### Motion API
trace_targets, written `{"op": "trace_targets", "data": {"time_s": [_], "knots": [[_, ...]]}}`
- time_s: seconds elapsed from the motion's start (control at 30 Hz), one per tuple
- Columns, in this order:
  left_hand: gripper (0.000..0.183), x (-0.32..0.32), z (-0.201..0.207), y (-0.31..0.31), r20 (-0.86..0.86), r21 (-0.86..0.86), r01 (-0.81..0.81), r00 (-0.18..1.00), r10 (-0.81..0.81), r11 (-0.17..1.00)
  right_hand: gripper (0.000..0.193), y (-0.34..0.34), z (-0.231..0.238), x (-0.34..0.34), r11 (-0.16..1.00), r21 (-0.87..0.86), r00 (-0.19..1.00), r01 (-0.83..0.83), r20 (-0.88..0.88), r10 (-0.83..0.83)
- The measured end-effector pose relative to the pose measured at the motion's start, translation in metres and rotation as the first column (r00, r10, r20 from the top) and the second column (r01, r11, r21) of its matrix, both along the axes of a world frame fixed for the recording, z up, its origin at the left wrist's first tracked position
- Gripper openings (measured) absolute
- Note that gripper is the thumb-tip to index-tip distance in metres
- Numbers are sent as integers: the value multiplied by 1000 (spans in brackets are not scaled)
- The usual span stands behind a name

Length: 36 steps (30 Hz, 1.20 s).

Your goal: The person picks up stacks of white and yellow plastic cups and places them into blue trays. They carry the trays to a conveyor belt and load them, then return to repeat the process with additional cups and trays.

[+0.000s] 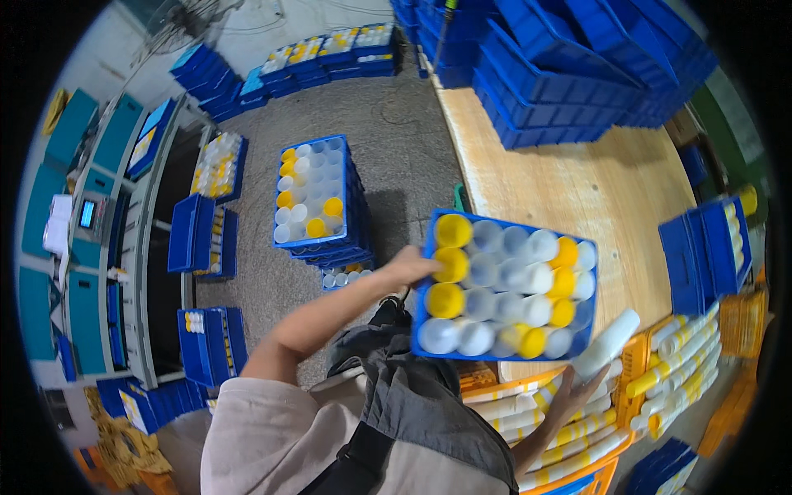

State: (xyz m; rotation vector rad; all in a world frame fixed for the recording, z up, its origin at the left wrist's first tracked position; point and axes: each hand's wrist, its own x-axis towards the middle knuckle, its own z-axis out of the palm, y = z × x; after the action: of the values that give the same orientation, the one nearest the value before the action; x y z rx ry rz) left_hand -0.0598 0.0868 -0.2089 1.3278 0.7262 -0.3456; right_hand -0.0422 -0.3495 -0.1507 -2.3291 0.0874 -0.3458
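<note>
Probably light, stiff and slippery, the white tube beside the blue crate suits a mid-body hold; the right hand has fingers curled round its lower end. Farther off, the left hand's fingers hook the crate's rim.

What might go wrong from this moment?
The blue crate seems to jut past the edge of the table, with the left hand at its side, so it might tip. The white cylinder leans in the right hand and could slip out.
</note>
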Motion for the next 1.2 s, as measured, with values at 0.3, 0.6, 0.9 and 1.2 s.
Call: {"op": "trace_targets", "data": {"time_s": [0.3, 0.6, 0.9, 1.2], "knots": [[35, -181, 57, 148, -139, 146, -670, 714, 686, 728, 87, 24, -88, 124, 892, -450, 991, 44, -91, -95], [26, -147, -90, 257, 3, -22, -999, 30, 1000, 30, 63, 135, -76, 196, 737, -671, 965, -79, 134, 226], [67, -174, -141, 257, -64, -176, -941, 304, 951, 289, 54, 399, -64, 127, 531, -236, 574, -814, -181, 799], [76, -348, -253, 254, -451, 112, -878, 371, 811, 464, 61, 555, -238, 142, 680, 293, 363, -672, -670, 648]]}}
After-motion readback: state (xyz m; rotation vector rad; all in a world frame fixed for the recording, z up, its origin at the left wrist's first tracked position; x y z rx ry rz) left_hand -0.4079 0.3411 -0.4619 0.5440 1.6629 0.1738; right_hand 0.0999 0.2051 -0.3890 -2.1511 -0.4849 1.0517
